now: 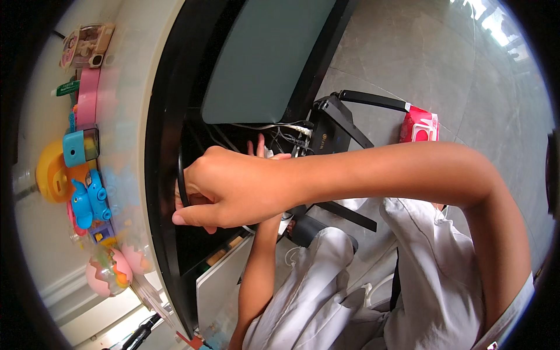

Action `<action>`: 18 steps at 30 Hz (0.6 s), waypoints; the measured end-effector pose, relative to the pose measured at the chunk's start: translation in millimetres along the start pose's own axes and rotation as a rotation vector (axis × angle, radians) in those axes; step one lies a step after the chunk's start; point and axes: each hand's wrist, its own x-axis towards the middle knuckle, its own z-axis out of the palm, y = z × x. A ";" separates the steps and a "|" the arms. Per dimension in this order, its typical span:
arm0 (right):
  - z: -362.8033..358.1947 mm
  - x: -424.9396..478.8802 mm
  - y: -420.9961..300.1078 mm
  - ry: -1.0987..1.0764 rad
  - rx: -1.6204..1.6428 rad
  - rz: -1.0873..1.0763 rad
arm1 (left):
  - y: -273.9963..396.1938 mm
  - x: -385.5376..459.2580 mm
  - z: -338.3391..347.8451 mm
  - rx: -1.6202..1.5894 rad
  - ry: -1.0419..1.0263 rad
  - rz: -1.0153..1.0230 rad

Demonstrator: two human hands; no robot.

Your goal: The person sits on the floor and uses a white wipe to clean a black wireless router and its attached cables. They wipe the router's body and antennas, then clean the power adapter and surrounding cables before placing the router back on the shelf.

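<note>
My right hand (232, 188) reaches across to the left, its back towards me. Its fingers curl around a black cable (181, 179) beside the inner edge of a black TV cabinet (162, 175). Below and behind it, my left hand (261, 146) is mostly hidden by my right wrist. Only its fingertips show, near a small white item and the tangled cables (284, 138); whether it grips anything is hidden. Just right of these cables is a black Wi-Fi router (330, 131) with several antennas, white plugs in its ports.
Toys line the cabinet's top, among them a blue elephant toy (82, 203), a blue pencil sharpener (74, 148) and a pink eggshell toy (107, 271). A grey-green panel (267, 61) fills the cabinet front. A pink wipes pack (420, 127) lies on the grey tiled floor (402, 57). A white drawer (218, 280) stands out.
</note>
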 end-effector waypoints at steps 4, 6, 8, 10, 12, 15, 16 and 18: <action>-5.8 -10.9 7.3 -0.089 -0.140 -0.156 | 7.1 -1.3 -5.1 0.092 0.052 0.124; -7.5 -16.0 21.0 -0.127 -0.245 -0.212 | 41.5 -9.7 -14.6 0.242 0.040 0.103; -16.1 -17.5 31.1 0.016 -0.209 -0.316 | 29.9 -25.5 -2.3 -0.074 0.186 -0.035; -34.5 -26.0 30.5 0.207 -0.181 -0.278 | 12.2 -31.8 6.3 0.082 0.199 -0.085; -44.9 -47.4 39.7 0.241 -0.327 -0.089 | 14.8 -29.6 0.3 -0.032 0.157 -0.077; -25.0 -82.1 71.3 0.227 -0.509 -0.069 | 36.9 -23.0 -9.7 -0.443 0.260 -0.183; -16.8 -93.6 72.2 0.205 -0.581 -0.100 | 30.4 -23.8 -8.6 -0.742 0.329 -0.256; -7.1 -105.2 77.3 0.192 -0.602 -0.076 | 28.4 -19.4 -10.9 -0.580 0.340 -0.240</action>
